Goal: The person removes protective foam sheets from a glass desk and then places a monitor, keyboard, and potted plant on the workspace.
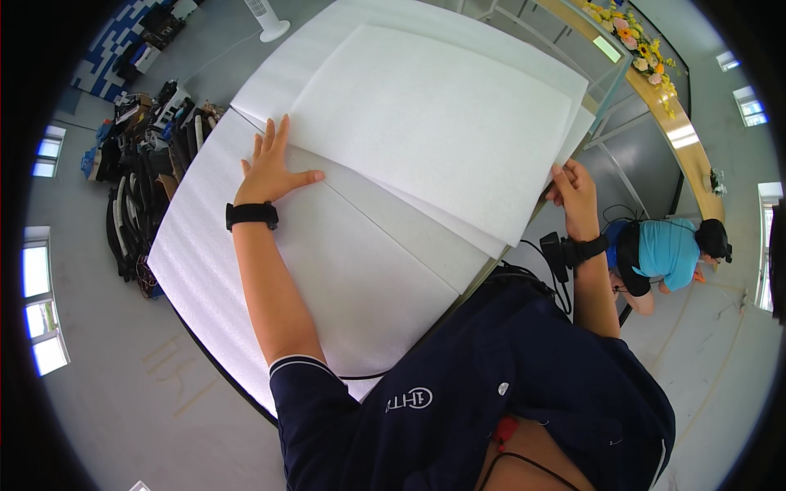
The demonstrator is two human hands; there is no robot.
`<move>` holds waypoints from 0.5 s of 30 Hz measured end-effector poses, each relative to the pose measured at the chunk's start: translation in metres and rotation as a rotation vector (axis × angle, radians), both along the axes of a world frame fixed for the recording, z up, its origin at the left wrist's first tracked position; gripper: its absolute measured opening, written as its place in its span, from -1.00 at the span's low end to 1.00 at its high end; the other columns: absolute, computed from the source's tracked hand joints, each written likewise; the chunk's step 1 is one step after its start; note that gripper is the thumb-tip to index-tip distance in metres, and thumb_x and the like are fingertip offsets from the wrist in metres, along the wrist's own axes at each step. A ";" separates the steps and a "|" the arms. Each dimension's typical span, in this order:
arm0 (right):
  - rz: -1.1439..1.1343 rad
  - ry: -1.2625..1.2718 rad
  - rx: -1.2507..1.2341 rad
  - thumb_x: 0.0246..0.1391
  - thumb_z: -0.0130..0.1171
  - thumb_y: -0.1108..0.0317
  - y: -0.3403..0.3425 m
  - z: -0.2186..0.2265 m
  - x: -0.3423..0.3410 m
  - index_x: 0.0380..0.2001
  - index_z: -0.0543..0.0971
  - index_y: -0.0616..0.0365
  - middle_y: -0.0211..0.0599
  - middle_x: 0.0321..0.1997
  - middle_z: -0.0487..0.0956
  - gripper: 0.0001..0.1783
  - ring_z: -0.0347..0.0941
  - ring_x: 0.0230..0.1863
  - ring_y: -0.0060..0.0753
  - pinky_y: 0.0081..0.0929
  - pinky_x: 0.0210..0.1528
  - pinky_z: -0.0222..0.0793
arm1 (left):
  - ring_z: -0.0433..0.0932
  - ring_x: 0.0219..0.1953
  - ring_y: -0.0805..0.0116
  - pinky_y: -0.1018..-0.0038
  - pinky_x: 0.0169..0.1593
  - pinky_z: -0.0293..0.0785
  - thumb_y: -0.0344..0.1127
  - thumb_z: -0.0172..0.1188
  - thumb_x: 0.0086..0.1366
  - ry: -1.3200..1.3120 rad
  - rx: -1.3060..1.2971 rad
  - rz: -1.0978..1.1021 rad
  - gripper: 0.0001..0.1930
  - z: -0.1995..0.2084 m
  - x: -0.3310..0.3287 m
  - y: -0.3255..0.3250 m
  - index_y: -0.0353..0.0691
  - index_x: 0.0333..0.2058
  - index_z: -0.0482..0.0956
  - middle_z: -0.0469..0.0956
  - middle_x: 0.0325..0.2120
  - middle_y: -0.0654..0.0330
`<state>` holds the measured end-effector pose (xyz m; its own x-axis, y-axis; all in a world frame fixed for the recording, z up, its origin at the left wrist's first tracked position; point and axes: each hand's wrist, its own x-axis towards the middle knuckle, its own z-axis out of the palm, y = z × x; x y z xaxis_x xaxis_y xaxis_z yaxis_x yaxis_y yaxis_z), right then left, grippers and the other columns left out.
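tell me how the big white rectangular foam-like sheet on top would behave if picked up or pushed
The sheet on top looks thin and foam-like, so probably light for its size and bendy. Lying askew over other white sheets, it may slide if pushed.

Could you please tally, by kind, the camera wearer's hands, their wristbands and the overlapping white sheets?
Bare left hand and bare right hand: 2
Black strap-style wristbands: 2
Flat white overlapping sheets: at least 2 (exact count unclear)
Total: at least 6

White sheets (434,123) lie flat, overlapping askew
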<state>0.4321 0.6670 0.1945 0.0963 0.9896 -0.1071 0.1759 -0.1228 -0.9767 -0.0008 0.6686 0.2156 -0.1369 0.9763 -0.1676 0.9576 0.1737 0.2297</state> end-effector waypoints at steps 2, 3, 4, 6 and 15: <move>-0.006 -0.013 -0.009 -0.01 0.08 0.26 -0.001 0.001 0.000 -0.17 0.35 0.34 -0.42 -0.57 0.45 -0.60 0.29 -0.67 -0.69 -0.77 -0.66 0.08 | -0.28 0.25 0.05 -0.13 0.14 -0.30 0.21 0.35 -0.42 0.003 -0.001 0.000 0.19 0.000 0.000 0.000 0.09 0.19 -0.17 -0.23 0.22 0.12; -0.006 -0.024 -0.016 -0.01 0.08 0.26 -0.002 0.003 -0.001 -0.17 0.35 0.33 -0.42 -0.58 0.45 -0.60 0.27 -0.68 -0.70 -0.78 -0.67 0.06 | -0.28 0.25 0.05 -0.13 0.14 -0.30 0.21 0.35 -0.42 0.008 0.004 -0.002 0.19 -0.001 -0.001 0.000 0.09 0.19 -0.17 -0.23 0.22 0.12; -0.006 -0.036 -0.024 -0.02 0.09 0.26 -0.003 0.004 -0.002 -0.16 0.35 0.32 -0.41 -0.59 0.45 -0.59 0.25 -0.70 -0.71 -0.79 -0.68 0.05 | -0.28 0.25 0.05 -0.13 0.14 -0.30 0.21 0.35 -0.42 0.012 0.010 -0.004 0.19 -0.002 -0.002 0.000 0.09 0.19 -0.17 -0.23 0.22 0.12; 0.010 -0.045 -0.027 -0.02 0.09 0.27 -0.006 0.008 -0.003 -0.16 0.36 0.32 -0.41 -0.60 0.44 -0.60 0.24 -0.71 -0.71 -0.79 -0.69 0.04 | -0.28 0.25 0.05 -0.13 0.14 -0.29 0.21 0.34 -0.42 0.013 0.008 -0.006 0.19 -0.003 -0.003 0.000 0.09 0.19 -0.18 -0.23 0.22 0.12; 0.053 -0.071 -0.071 -0.05 0.11 0.31 -0.015 0.006 0.004 -0.28 0.41 0.29 -0.43 -0.67 0.40 -0.71 0.20 -0.72 -0.72 -0.78 -0.67 0.06 | -0.28 0.25 0.04 -0.13 0.14 -0.30 0.22 0.34 -0.42 0.002 -0.002 -0.015 0.19 0.000 -0.001 0.002 0.06 0.19 -0.18 -0.24 0.22 0.11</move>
<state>0.4358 0.6520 0.2001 0.0534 0.9837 -0.1718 0.2526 -0.1798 -0.9507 -0.0015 0.6702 0.2157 -0.1229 0.9779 -0.1692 0.9606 0.1600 0.2271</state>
